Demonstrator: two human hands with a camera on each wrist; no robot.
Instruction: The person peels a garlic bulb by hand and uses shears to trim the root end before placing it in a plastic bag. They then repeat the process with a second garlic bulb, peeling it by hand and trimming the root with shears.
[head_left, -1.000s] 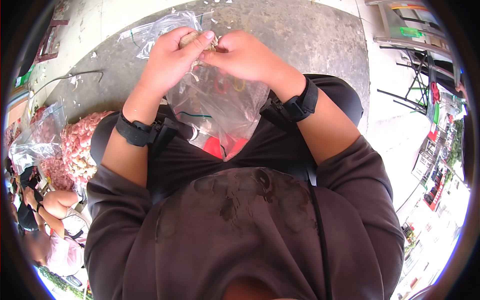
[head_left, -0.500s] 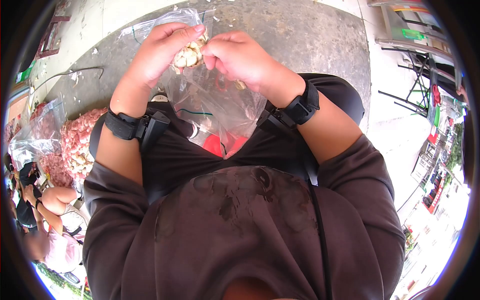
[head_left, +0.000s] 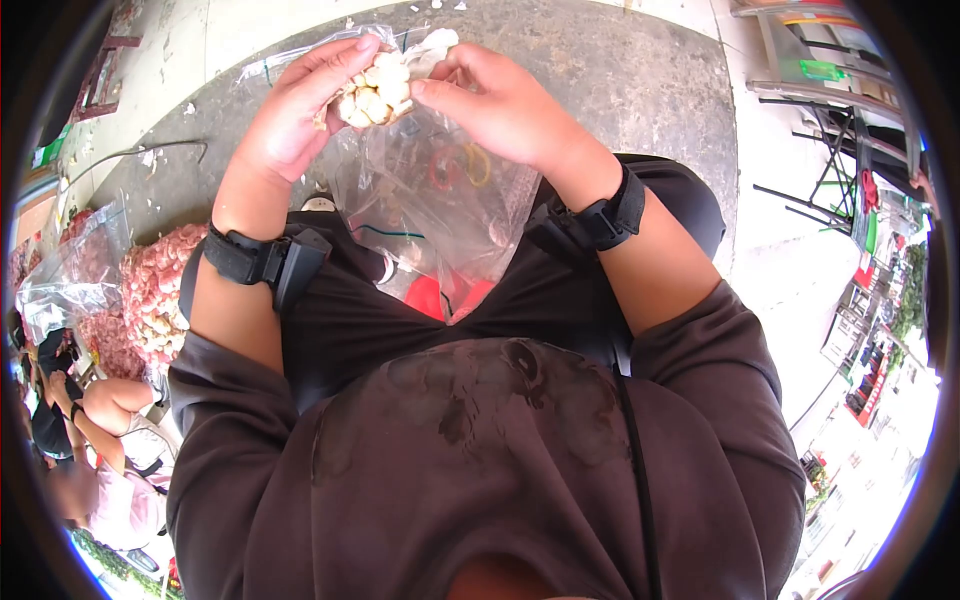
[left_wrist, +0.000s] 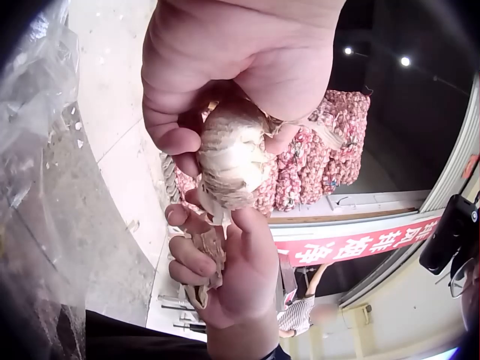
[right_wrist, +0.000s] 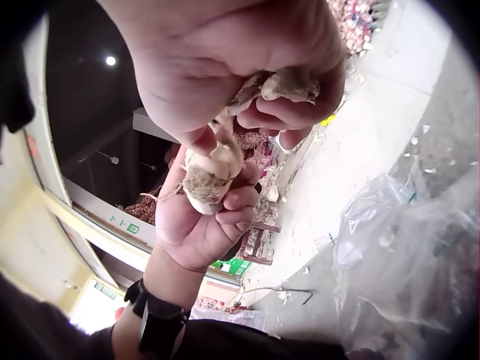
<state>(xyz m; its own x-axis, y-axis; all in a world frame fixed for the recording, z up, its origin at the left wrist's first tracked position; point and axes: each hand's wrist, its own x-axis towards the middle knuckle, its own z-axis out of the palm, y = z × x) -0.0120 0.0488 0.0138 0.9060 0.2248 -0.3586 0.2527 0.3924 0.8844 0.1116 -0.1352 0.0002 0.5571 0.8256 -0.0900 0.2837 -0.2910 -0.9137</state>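
Observation:
A pale garlic bulb [head_left: 376, 92] with its cloves showing is gripped in my left hand [head_left: 290, 110], thumb on top, above a clear plastic bag [head_left: 430, 200]. My right hand [head_left: 500, 105] touches the bulb's right side with its thumb and fingertips. In the left wrist view the fingers of the left hand [left_wrist: 232, 60] curl round the bulb [left_wrist: 234, 154], its papery skin partly on. The right wrist view shows loose dry skin [right_wrist: 291, 85] held in the curled fingers of my right hand [right_wrist: 240, 60].
Net sacks of reddish garlic [head_left: 165, 290] and another clear bag [head_left: 75, 275] lie at the left. A seated person [head_left: 120, 490] is at lower left. Folding metal frames [head_left: 835, 165] stand at the right; skin scraps dot the concrete floor [head_left: 640, 80].
The bulb has turned in my left hand, showing more bare cloves. My right hand has moved slightly up, and whitish skin now shows above its fingers.

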